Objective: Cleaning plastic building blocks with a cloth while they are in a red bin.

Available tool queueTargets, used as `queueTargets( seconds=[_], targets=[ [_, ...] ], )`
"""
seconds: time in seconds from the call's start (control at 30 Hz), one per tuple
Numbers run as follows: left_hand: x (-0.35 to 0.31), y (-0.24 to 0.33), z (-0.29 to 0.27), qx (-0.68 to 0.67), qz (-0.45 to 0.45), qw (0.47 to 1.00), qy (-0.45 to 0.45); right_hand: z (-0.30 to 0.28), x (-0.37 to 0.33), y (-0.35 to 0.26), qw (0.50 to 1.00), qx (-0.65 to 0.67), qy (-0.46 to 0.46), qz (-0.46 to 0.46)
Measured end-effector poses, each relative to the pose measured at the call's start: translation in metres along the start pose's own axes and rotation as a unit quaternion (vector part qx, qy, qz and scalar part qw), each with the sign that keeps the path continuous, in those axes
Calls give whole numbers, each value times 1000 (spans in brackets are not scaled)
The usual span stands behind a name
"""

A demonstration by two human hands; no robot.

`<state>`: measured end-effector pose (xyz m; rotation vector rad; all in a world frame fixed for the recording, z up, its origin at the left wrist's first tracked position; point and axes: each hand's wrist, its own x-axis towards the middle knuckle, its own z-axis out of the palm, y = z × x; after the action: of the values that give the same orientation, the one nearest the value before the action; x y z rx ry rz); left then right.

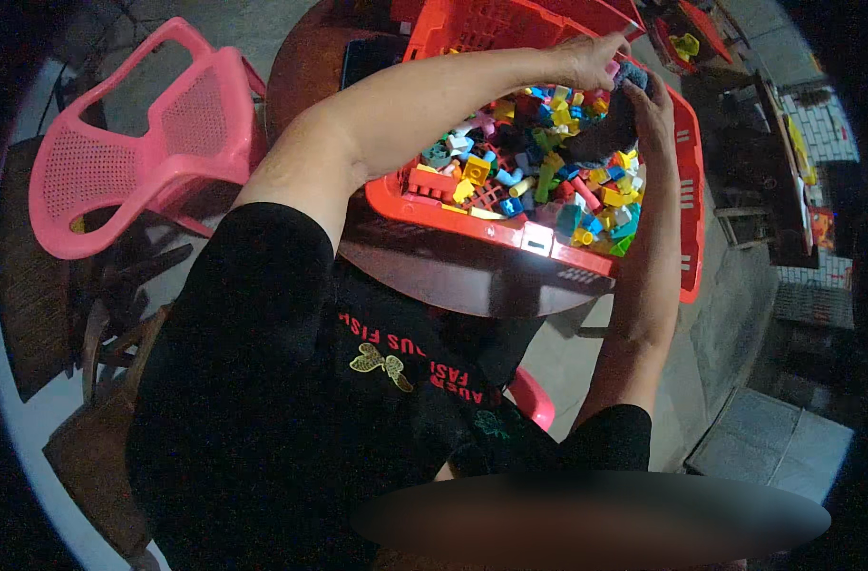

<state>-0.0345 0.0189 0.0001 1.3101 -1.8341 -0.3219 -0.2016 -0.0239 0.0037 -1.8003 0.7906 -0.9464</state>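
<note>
Both my arms reach over a red plastic basket (462,224) full of colourful toy building bricks (477,171). At its far right side my left hand (591,63) is closed, with a small pink brick (613,68) at its fingertips. Beside it my right hand (654,109) grips a dark grey cloth (605,138). The cloth is bunched up near the left hand's fingers and hangs down over the bricks. Part of the brick is hidden by the fingers and the cloth.
The basket stands on a round dark wooden table (424,271). A pink plastic armchair (144,152) is at the left. Another red container (676,62) with a yellow piece lies at the far right. On the floor at the lower right sits a grey box (771,443).
</note>
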Motion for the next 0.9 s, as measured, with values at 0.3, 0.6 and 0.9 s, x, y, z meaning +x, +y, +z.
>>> queueTargets(
  seconds=[0.3,0.6,0.9],
  targets=[
    [5,16,-28,-252,-107,958,80,5,-8,-4,997,-17,-44,59],
    [24,-49,6,-230,-176,956,54,13,-5,-20,982,-150,43,-111],
    [15,1,-8,-265,42,961,62,-5,1,-10,971,202,94,84]
  ],
)
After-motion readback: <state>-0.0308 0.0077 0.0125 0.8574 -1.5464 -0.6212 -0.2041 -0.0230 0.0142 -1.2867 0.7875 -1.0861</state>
